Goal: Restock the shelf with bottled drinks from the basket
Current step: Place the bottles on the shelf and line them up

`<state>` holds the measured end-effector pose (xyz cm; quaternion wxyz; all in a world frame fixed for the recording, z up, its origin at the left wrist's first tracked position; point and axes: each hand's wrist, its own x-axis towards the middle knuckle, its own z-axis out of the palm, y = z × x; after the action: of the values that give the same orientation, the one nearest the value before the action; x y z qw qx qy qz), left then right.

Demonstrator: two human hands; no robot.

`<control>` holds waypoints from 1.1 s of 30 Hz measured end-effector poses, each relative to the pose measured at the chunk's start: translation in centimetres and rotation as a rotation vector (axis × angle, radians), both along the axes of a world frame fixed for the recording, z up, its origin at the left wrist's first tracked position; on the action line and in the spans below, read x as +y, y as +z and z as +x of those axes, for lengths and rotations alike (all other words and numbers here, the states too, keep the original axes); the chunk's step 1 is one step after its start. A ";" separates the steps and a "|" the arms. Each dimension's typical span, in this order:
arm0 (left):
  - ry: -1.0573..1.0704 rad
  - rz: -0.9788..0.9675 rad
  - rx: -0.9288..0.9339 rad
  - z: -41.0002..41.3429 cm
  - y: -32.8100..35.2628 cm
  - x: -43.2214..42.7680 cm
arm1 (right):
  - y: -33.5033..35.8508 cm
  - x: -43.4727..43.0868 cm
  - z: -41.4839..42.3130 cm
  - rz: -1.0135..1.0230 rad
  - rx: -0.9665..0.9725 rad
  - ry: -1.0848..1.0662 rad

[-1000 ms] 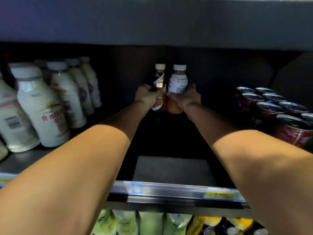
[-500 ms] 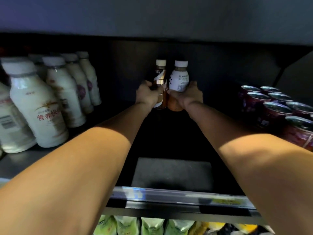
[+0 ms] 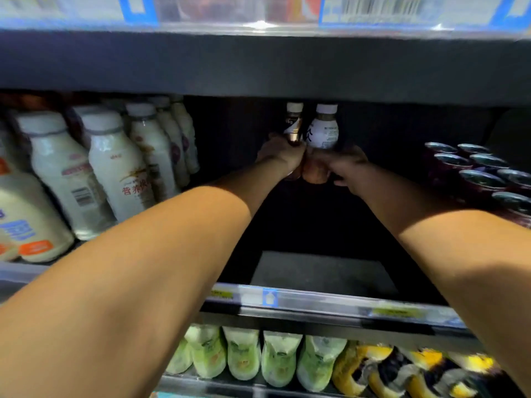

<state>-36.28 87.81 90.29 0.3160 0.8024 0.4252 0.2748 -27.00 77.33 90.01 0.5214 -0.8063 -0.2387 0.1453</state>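
Both my arms reach deep into the dark middle shelf [image 3: 321, 274]. My left hand [image 3: 283, 155] grips the lower part of a brown bottle with a white cap [image 3: 293, 122]. Right beside it, my right hand [image 3: 343, 165] grips a bottle with a white label and amber liquid [image 3: 323, 130]. The two bottles stand upright and touch each other near the shelf's back wall. The basket is out of view.
Rows of white milk-drink bottles [image 3: 115, 165] fill the shelf's left side. Red cans [image 3: 482, 179] stand at the right. A price rail [image 3: 316, 301] runs along the shelf's front edge. Green and yellow pouches [image 3: 275, 357] line the shelf below.
The view has tilted up and shifted, so the upper shelf's price strip now shows. Both hands keep their hold on the two bottles at the back.
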 end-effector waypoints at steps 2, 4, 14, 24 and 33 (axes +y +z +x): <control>-0.002 0.088 0.092 -1.1 0.5 -1.1 | 0.6 -1.4 -0.6 -0.071 -0.107 0.005; -0.062 0.214 0.164 -2.6 0.9 -2.8 | 1.7 -3.3 -1.8 -0.215 -0.278 0.031; -0.485 0.604 0.458 -10.6 3.8 -17.7 | 3.2 -19.1 -11.0 -0.787 -0.897 0.010; -0.906 1.056 0.152 -11.1 3.0 -37.3 | 1.2 -45.0 -16.5 -0.772 -0.906 -0.344; -1.410 1.057 0.123 -4.5 -3.7 -61.7 | -4.9 -69.0 -18.1 -1.204 -0.515 -0.633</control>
<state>-40.76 26.07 86.59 -0.0239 0.9324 -0.3352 0.1327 -45.06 8.38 85.14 -0.0681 -0.9925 0.0123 -0.1008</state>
